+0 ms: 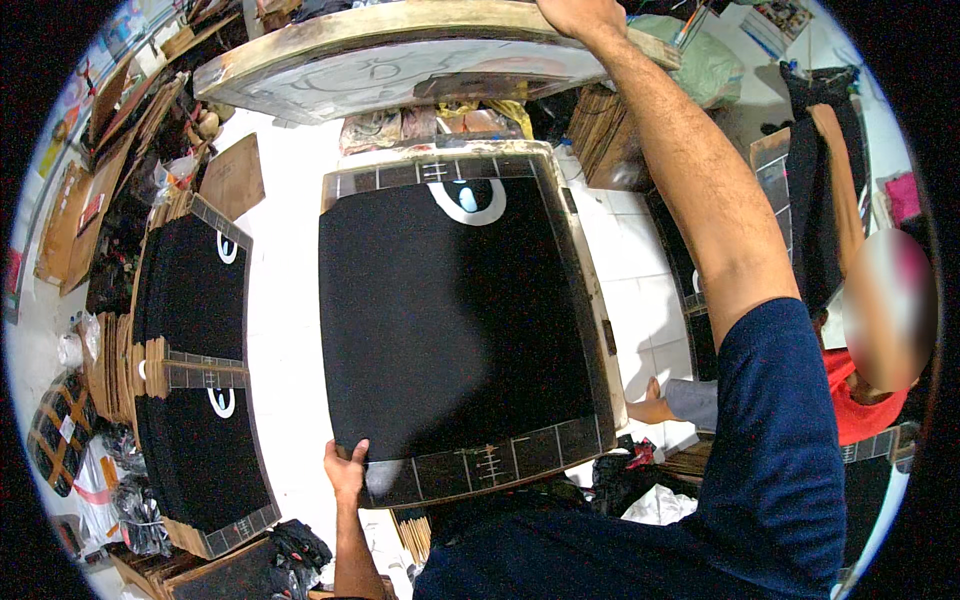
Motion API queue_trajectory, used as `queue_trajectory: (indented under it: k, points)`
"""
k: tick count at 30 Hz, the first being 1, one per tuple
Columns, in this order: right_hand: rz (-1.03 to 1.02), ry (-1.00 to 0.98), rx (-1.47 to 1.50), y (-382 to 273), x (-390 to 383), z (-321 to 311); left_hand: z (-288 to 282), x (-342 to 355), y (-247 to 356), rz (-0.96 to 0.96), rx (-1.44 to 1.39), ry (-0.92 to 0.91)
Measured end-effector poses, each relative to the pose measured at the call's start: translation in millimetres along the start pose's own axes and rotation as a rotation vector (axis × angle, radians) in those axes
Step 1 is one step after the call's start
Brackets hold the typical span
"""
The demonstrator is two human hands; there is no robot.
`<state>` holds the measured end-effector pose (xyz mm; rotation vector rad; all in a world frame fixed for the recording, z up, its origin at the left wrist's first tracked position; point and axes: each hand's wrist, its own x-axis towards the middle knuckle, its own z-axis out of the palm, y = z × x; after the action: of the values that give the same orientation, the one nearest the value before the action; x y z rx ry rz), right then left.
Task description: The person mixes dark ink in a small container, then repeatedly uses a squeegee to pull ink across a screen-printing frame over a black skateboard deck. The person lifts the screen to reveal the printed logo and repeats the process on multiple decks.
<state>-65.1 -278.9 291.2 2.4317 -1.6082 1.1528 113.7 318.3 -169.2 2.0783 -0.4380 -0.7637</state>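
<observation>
My right hand (585,15) grips the top edge of a wood-framed printing screen (400,80), which is tilted up at the far side. Below it lies a board (520,465) marked with a pale grid, and a black cloth panel (440,320) covers most of it. A white and blue eye print (468,203) shows near the cloth's far edge. At the board's near left corner is my left hand (345,475), its thumb over the edge and its other fingers beside it, partly hidden. My arm's shadow falls across the cloth.
At the left, more black cloth panels (190,310) with eye prints lie on stacked boards. Cardboard sheets (605,135) stand beyond the board's far right corner. On the right, another person (865,400) in red sits with an arm reaching to dark cloth (815,210). Plastic bags (300,550) lie at the near left.
</observation>
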Motion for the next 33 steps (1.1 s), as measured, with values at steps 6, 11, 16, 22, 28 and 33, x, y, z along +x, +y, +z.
queue_trajectory:
  k: [6,11,16,22,28,33]
  points:
    - [0.034,-0.026,0.004,-6.1,17.9,0.1,9.7,-1.1,21.0,0.037,0.091,0.022]
    - [0.041,-0.017,-0.033,-5.7,36.5,3.1,13.1,-13.6,44.3,-0.113,0.312,0.122]
    - [0.014,-0.014,-0.020,-6.6,45.6,1.4,13.7,-2.0,47.2,-0.057,0.242,0.116]
    - [0.024,-0.004,-0.012,-6.7,46.3,2.2,16.2,9.9,35.9,-0.107,0.277,0.172]
    - [0.060,-0.005,-0.021,-8.0,23.2,-0.2,25.1,24.9,9.0,-0.073,0.361,0.171]
    - [-0.003,0.005,0.001,15.6,-46.4,14.9,38.9,29.5,66.1,0.076,0.361,0.284]
